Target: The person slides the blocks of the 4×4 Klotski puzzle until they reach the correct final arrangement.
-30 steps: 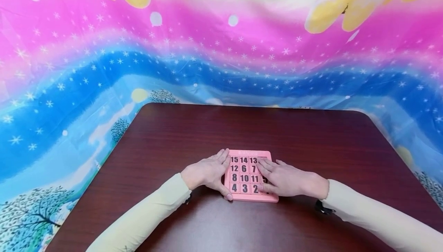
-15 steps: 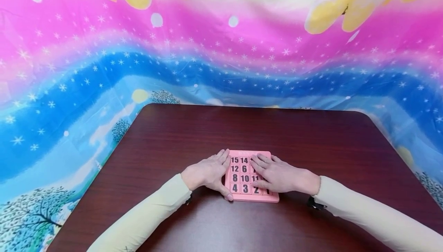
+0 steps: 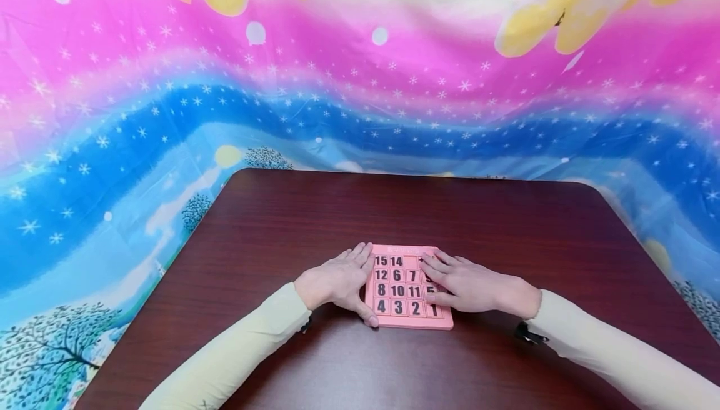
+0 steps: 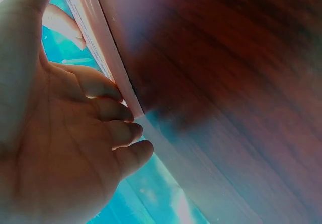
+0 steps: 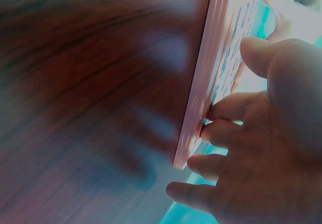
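Observation:
A pink sliding number puzzle [image 3: 397, 291] lies flat on the table, its tiles printed with black numbers. Its top row shows 15 and 14, then a vacant slot [image 3: 412, 261]. My left hand [image 3: 337, 279] braces the puzzle's left side, fingers extended near the far corner and thumb by the near corner. In the left wrist view, fingertips [image 4: 126, 114] meet the frame's edge. My right hand [image 3: 472, 286] lies over the right column with extended fingers, its index fingertip at the top-right tile, which it partly hides. In the right wrist view, the fingers [image 5: 221, 133] are loosely bent beside the frame.
The dark brown wooden table [image 3: 315, 210] has rounded far corners. Behind it hangs a colourful cloth backdrop [image 3: 360, 85] with snowflakes and trees. Pale sleeves [image 3: 236, 341] cover both forearms, with a dark device [image 3: 530, 335] under the right wrist.
My right hand moved left over the third column, then back right. The top-row tile 13 has slid right, leaving its former place vacant. My left hand has stayed put.

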Available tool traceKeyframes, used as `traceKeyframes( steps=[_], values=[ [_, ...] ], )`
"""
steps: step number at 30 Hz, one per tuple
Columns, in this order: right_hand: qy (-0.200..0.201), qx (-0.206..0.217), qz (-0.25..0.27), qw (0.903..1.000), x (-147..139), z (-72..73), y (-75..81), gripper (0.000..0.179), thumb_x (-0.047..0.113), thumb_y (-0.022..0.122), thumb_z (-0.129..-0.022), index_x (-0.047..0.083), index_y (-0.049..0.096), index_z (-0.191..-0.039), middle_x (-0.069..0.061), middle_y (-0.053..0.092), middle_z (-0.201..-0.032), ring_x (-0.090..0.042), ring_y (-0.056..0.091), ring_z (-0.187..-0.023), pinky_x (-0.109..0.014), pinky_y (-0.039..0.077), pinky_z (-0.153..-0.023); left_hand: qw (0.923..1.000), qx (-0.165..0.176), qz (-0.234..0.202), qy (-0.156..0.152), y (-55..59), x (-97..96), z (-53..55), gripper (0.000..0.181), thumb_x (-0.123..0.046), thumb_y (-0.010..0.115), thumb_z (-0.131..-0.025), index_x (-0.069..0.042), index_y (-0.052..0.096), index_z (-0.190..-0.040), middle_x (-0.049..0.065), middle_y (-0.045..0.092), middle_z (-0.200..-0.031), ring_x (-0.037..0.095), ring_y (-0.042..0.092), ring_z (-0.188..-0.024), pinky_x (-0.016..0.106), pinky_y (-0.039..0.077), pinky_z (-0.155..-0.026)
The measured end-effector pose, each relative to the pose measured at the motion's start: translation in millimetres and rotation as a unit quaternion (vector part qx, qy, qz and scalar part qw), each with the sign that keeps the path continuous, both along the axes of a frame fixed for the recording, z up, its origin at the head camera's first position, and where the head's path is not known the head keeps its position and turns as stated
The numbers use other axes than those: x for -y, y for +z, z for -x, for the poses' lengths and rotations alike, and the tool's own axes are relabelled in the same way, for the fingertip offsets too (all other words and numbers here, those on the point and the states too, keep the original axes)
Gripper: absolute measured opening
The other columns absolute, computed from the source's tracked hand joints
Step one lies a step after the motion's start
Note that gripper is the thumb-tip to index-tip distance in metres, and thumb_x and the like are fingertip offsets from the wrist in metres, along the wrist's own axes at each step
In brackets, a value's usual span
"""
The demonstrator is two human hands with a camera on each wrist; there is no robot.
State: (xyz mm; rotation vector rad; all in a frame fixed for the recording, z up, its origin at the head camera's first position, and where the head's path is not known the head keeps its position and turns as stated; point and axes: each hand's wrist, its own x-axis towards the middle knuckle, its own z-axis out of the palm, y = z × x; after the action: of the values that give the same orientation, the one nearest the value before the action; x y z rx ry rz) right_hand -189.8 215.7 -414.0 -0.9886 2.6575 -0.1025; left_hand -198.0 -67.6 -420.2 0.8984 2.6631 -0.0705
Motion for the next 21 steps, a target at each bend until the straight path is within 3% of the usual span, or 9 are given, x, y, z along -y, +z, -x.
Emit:
traceKeyframes(
  steps=[8,21],
  values=[
    [-0.005,-0.002,0.011,0.9999,-5.0,-3.1,-0.1,0.076,0.056,0.049,-0.097,0.005,0.035,-0.152,-0.014,0.028,-0.161,-0.041,0.021,-0.150,-0.061,0.032,-0.115,0.9998,-0.014,-0.010,-0.010,-1.8,1.9,-1.0,0.135,-0.086,0.065,-0.060,-0.003,0.020,-0.156,0.018,0.007,-0.165,0.029,0.008,-0.154,0.040,0.016,-0.126],
    [0.023,-0.011,-0.014,0.9996,36.5,-0.9,4.0,0.073,0.056,0.047,-0.098,0.009,0.035,-0.152,-0.010,0.028,-0.162,-0.032,0.023,-0.151,-0.062,0.027,-0.117,0.9998,-0.015,-0.006,-0.012,-2.5,2.1,-0.1,0.134,-0.087,0.064,-0.061,-0.003,0.020,-0.156,0.018,0.008,-0.165,0.029,0.008,-0.154,0.040,0.016,-0.126]
  ],
)
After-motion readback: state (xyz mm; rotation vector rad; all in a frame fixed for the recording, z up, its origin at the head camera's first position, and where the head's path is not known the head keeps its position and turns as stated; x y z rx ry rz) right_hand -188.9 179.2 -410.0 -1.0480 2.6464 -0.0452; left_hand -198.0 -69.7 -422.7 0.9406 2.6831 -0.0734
